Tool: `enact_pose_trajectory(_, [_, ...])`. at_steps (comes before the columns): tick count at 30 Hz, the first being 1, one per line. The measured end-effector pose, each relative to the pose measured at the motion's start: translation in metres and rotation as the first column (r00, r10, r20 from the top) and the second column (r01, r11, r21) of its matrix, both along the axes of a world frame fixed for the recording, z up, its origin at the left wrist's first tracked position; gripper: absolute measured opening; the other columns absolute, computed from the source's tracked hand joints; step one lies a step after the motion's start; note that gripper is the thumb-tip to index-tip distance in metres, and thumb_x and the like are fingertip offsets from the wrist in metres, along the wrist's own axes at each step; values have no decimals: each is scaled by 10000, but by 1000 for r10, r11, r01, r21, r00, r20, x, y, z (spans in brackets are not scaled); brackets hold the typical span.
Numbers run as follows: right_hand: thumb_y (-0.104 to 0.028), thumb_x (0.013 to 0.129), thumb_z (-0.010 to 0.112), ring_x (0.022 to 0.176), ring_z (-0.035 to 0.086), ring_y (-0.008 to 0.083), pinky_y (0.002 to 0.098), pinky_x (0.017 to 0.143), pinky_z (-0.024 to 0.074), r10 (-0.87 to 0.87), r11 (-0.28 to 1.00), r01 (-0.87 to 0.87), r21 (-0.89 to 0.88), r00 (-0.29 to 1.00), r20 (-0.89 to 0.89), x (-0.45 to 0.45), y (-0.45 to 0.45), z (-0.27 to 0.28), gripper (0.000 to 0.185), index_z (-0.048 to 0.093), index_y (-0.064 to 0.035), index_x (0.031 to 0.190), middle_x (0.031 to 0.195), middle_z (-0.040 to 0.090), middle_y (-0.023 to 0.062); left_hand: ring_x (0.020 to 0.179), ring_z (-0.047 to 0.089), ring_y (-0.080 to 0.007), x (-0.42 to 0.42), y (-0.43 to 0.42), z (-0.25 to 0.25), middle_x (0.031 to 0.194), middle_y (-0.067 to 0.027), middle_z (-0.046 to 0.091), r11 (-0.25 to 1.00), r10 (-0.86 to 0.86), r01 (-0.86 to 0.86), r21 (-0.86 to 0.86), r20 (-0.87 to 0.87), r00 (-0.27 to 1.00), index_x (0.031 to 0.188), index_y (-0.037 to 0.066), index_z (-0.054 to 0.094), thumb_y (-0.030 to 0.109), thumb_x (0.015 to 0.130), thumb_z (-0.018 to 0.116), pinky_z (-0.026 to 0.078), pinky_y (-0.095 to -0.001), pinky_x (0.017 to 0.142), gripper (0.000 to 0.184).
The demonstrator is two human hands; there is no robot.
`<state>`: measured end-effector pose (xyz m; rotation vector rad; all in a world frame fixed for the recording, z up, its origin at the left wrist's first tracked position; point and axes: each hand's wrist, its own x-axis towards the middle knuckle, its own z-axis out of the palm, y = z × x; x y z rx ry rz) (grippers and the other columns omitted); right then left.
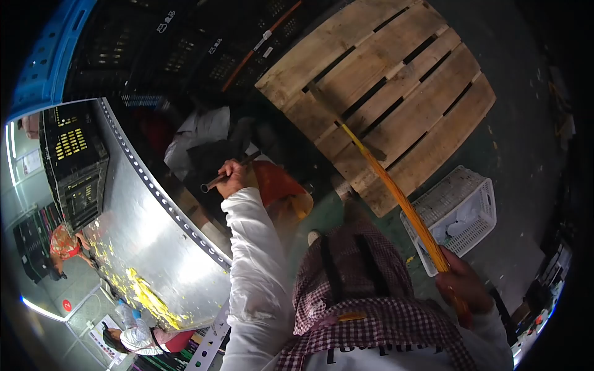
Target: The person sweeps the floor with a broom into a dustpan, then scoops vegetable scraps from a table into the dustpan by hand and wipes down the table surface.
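My left hand (231, 180) is wrapped around a dark hollow tube (213, 183), its open end pointing to the left. What the tube's far end joins is too dark to make out. My right hand (465, 283) grips a long stick with a wrinkled yellow-orange covering (399, 193). That stick slants up and left to the wooden pallet (405, 86), where its thin tip lies over the slats. Below the left fist hangs an orange-red piece of material (272, 183), partly behind the white sleeve.
A white basket (489, 213) holding pale items stands right of the pallet. On my left, a metal table (142, 216) carries yellow scraps (148, 297) and a black crate (71, 161). Dark crates (179, 49) line the back. Two people (65, 244) are beyond the table.
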<state>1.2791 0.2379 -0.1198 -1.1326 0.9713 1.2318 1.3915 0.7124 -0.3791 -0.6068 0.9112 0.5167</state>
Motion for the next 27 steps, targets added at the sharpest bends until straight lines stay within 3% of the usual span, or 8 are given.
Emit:
enact_pose_trajectory(9, [-44,813,515,654,466,77,225,545,426,404,915,-402,-36,913,55,1,-28,25,712,130,-75,1411,969,489,58,582,480,-184,-10,14,-85,630,-57,446,945,-102,73,320,75,992,737,59,438,128,765,521,349,-292,478,111])
enact_pose_trajectory(11, [-46,818,512,630,464,73,223,534,423,439,896,-443,15,892,103,14,-26,26,707,128,-74,1411,916,494,48,648,508,-212,-9,18,-79,688,-90,477,941,-114,76,331,97,989,815,48,467,174,785,534,368,-308,503,146])
enact_pose_trajectory(13, [-48,824,509,607,462,70,221,523,420,470,873,-483,70,870,146,33,-19,21,702,126,-72,1410,864,499,38,719,526,-241,-13,28,-76,807,-131,523,963,-79,114,245,-147,986,969,47,495,286,811,530,402,-330,546,288])
enact_pose_trajectory(15, [-47,841,494,549,452,62,216,496,411,288,909,-298,291,955,75,57,1,7,676,125,-64,1408,731,482,10,743,539,-249,-14,4,-61,862,-134,558,927,21,19,375,-101,995,1027,22,502,414,822,502,433,-356,593,443])
enact_pose_trajectory(16, [-47,841,494,549,452,62,216,496,411,298,905,-310,293,951,87,66,11,-1,676,125,-64,1408,731,482,10,751,545,-252,-26,9,-64,901,-133,572,953,-156,158,258,-31,987,1023,-4,502,484,821,480,448,-377,632,529])
enact_pose_trajectory(18, [-44,854,482,506,440,54,216,472,402,345,862,-390,323,919,188,80,34,-17,645,139,-53,1401,631,445,-6,771,570,-249,-28,-18,-65,884,-130,592,969,-87,79,234,24,996,1007,-3,519,533,809,484,460,-369,678,573])
enact_pose_trajectory(24, [-97,860,488,423,443,67,208,348,373,307,827,-404,392,907,286,121,116,-67,329,391,-47,1171,611,461,-4,635,516,-120,-51,-181,29,683,-18,528,585,-349,550,596,-427,834,744,129,467,222,860,492,436,-254,581,151])
enact_pose_trajectory(27, [-123,849,480,388,430,97,233,339,353,227,826,-362,432,915,333,137,164,-101,88,467,-48,894,559,472,15,665,501,-110,-110,-232,60,778,-15,528,126,-508,707,696,-567,648,1097,52,468,193,886,489,405,-227,592,254])
